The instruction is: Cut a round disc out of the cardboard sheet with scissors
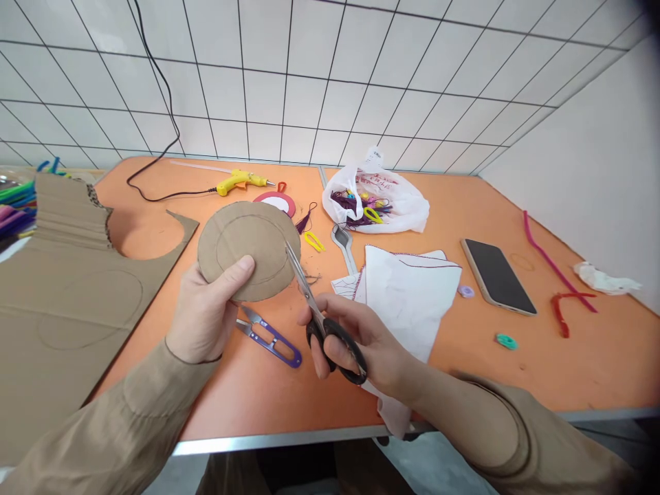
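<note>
My left hand (206, 313) grips a round cardboard disc (258, 237) by its lower left edge, thumb on top. A smaller circle is drawn on the disc's face. In my right hand (366, 337) are scissors (311, 295) with black handles, fingers through the loops. Their blades look nearly closed, and the tips overlap the disc's right side near the drawn line; whether they touch it I cannot tell. Below the disc, purple thread snips (271, 340) lie on the table. White cloth (407, 289) with dark red stitched edges lies beyond my right hand.
A large cut cardboard sheet (77, 289) covers the table's left side. At the back are a yellow glue gun (242, 181) with a cord and a white plastic bag (402, 206) of threads. A phone (499, 276) and pipe cleaners (554, 258) lie to the right.
</note>
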A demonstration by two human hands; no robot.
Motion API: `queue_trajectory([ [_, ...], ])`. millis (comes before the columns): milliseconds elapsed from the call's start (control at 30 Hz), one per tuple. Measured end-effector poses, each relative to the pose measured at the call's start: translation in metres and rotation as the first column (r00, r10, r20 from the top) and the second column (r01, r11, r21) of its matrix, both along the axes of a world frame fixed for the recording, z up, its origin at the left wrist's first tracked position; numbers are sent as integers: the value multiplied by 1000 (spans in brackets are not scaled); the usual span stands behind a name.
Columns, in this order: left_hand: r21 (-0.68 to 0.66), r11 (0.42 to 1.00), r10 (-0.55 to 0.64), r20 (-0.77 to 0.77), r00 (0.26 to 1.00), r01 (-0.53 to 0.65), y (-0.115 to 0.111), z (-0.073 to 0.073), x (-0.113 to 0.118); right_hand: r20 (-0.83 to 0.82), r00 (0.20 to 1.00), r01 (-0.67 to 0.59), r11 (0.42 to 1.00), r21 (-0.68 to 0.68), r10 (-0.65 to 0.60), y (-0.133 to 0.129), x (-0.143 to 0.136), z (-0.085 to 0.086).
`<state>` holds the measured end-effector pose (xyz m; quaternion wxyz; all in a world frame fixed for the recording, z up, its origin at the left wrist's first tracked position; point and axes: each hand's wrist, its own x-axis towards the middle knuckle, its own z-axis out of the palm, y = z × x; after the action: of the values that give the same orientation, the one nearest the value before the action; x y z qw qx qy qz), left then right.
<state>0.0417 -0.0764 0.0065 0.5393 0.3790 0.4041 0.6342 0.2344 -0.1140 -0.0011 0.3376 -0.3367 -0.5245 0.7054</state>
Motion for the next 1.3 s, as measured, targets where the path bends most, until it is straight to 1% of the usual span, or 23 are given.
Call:
queue_trajectory([
  [233, -20, 1000, 18, -40, 999, -19, 1, 0, 1, 19, 1000, -10, 1000, -5, 10, -1, 0, 1],
  [400, -35, 999, 40, -37, 999, -41, 0, 1, 3, 14, 1000, -4, 1000, -8, 4, -1, 0, 1],
  [600, -24, 999, 24, -73, 997, -26, -1, -1, 2, 4, 1000, -9, 1000, -6, 9, 0, 0, 1],
  [867, -39, 998, 40, -42, 998, -42, -1, 0, 2, -41, 999, -14, 1000, -17, 13, 0, 2, 1],
  [1100, -36, 999, 36, -28, 999, -37, 0, -1, 2, -22, 1000, 6, 1000, -12, -7, 1, 1, 2],
  [1300, -33, 999, 17, -37, 999, -18, -1, 0, 1, 43, 999, -10, 998, -60, 12, 1, -2, 3],
])
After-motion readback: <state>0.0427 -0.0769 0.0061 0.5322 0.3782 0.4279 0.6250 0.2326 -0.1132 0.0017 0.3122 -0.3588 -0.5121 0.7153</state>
